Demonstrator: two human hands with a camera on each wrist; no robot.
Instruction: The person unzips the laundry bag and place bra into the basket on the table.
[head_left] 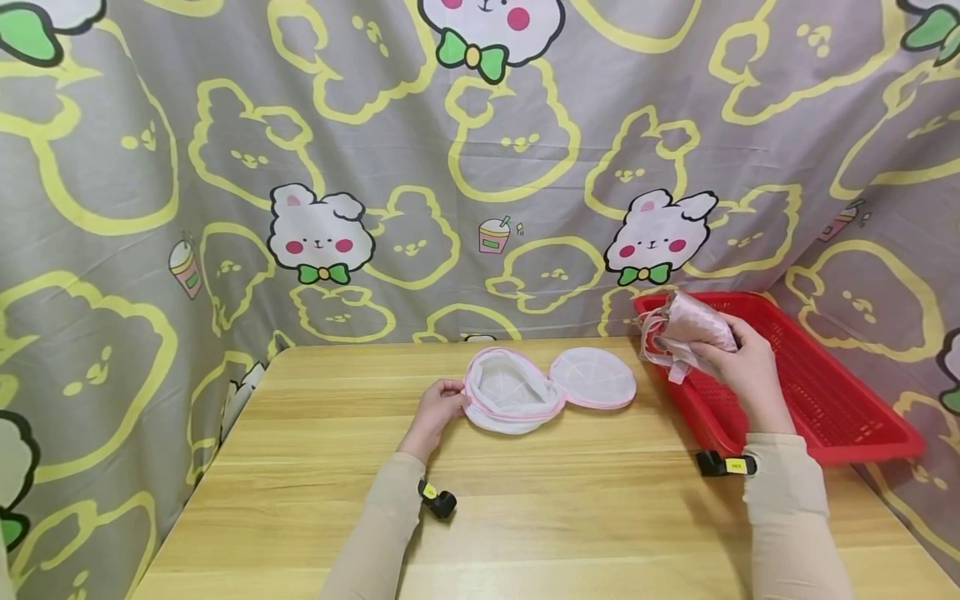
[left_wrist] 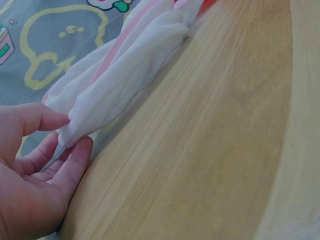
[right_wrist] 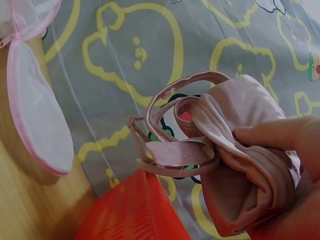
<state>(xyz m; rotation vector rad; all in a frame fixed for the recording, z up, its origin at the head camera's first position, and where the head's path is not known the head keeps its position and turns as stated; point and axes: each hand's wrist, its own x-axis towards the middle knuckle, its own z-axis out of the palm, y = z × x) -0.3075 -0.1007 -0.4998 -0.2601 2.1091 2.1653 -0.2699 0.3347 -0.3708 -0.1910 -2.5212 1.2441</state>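
Observation:
A round white mesh laundry bag (head_left: 504, 423) with pink zip trim stands on the table, its lid (head_left: 594, 379) folded open to the right. My left hand (head_left: 437, 411) pinches the left edge of the bag between thumb and fingers; the left wrist view shows the white fabric (left_wrist: 120, 85) bunched at the fingertips. Over the red basket's near-left part, my right hand (head_left: 738, 367) grips a folded pink satin bra (head_left: 693, 323). Its thin straps (right_wrist: 192, 82) and a pale tag (right_wrist: 180, 153) dangle from the left side of the bundle.
The red plastic basket (head_left: 847, 454) with slotted walls stands at the table's right, beside the lid. A grey patterned curtain (head_left: 465, 158) hangs along the back and both sides of the wooden table (head_left: 570, 517).

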